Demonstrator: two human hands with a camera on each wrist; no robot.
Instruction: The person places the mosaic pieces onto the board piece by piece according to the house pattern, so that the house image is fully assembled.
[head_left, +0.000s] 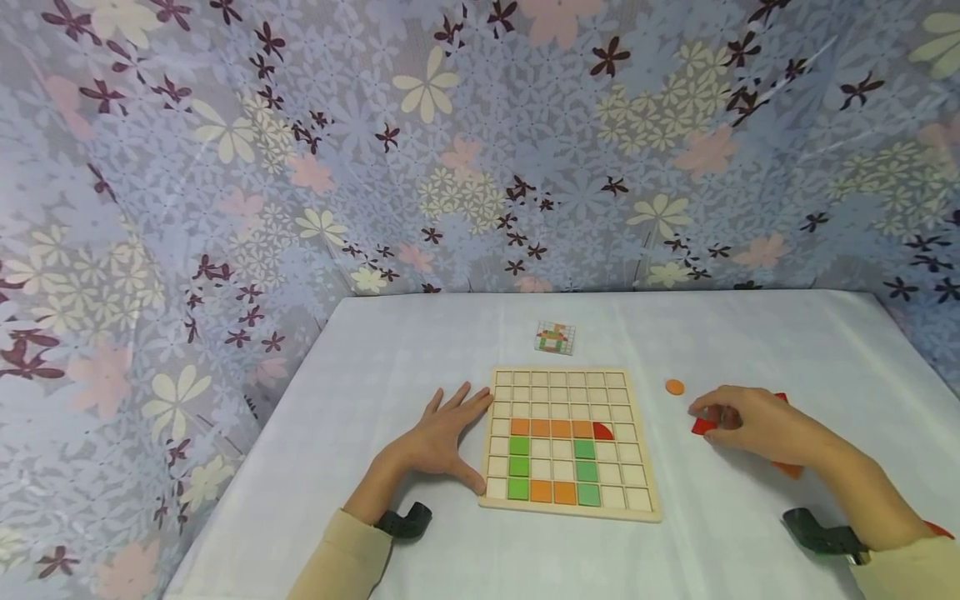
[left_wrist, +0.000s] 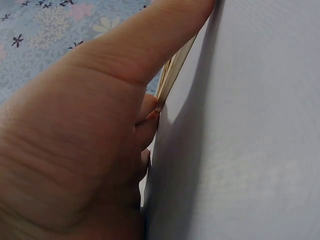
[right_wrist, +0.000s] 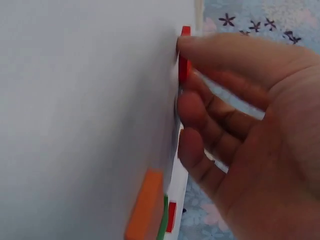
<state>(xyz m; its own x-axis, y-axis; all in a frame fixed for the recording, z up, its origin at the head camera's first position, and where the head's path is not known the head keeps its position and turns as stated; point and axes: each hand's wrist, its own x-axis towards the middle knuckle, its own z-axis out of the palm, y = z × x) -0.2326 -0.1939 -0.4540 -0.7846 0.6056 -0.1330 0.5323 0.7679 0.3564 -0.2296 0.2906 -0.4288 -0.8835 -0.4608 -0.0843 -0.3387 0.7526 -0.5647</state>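
A wooden grid board (head_left: 637,500) lies on the table with square tiles set in several of its cells: orange tiles (head_left: 540,428), light green tiles (head_left: 518,467), darker green tiles (head_left: 587,472) and one red quarter-round piece (head_left: 602,431). My left hand (head_left: 438,437) is spread at the board's left edge, thumb and fingertips touching the rim. To the right of the board, my right hand (head_left: 757,423) pinches a small red piece (head_left: 702,427) between thumb and fingers. In the right wrist view this red piece (right_wrist: 184,55) appears edge-on, close to the table.
A small pattern card (head_left: 555,337) lies behind the board. An orange disc (head_left: 675,387) is between board and right hand. Partly hidden under the right arm are an orange piece (head_left: 789,470) and a red one (head_left: 782,397). Flowered cloth (head_left: 480,167) hangs behind the white table.
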